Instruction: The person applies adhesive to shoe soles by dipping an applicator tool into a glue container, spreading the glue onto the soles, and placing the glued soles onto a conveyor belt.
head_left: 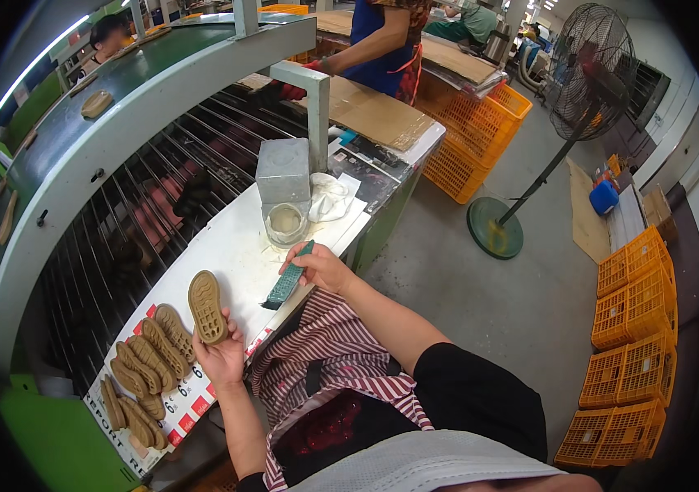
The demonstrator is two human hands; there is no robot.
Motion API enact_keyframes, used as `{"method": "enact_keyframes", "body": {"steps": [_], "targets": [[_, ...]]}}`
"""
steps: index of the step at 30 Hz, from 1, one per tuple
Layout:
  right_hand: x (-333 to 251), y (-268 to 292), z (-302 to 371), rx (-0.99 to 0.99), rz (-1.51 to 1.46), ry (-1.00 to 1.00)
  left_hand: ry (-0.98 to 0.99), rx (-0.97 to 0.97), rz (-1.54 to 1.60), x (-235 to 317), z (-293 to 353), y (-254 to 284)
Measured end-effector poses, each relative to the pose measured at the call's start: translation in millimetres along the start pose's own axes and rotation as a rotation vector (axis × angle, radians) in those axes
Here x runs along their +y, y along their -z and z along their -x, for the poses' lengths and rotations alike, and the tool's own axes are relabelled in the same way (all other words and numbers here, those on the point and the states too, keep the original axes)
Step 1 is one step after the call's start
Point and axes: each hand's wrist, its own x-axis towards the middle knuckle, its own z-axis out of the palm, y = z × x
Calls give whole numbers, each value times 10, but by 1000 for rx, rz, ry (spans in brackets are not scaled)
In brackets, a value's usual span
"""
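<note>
My left hand (223,359) grips a tan shoe sole (207,305) by its lower end and edge, tilted up above the white work board (230,238). In my right hand (325,269) is a green brush (285,284), its dark bristle end pointing down and left near the board's front edge. The brush and the sole are apart. Several more tan soles (153,354) lie in a loose group to the left of my left hand. Beyond the brush stands a round cup (285,223) of pale material, against a grey box-shaped container (282,170). Beside it lies a crumpled white cloth (330,198).
A pale metal frame (79,156) arches over dark rollers or rods on the left, beside a green belt (132,70). A co-worker in a blue apron (370,49) stands across the bench. Orange crates (472,135) and a standing fan (591,78) are right; more stacked crates (624,353) line the wall.
</note>
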Motion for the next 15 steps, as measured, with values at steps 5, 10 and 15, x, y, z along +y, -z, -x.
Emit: {"method": "enact_keyframes", "body": {"steps": [5, 10, 15], "targets": [[22, 8, -4, -1, 2, -3, 4, 1, 9, -4, 7, 28], [35, -18, -51, 4, 10, -2, 0, 5, 14, 50, -7, 37], [50, -39, -99, -7, 20, 2, -10, -16, 0, 98, -28, 54]]}}
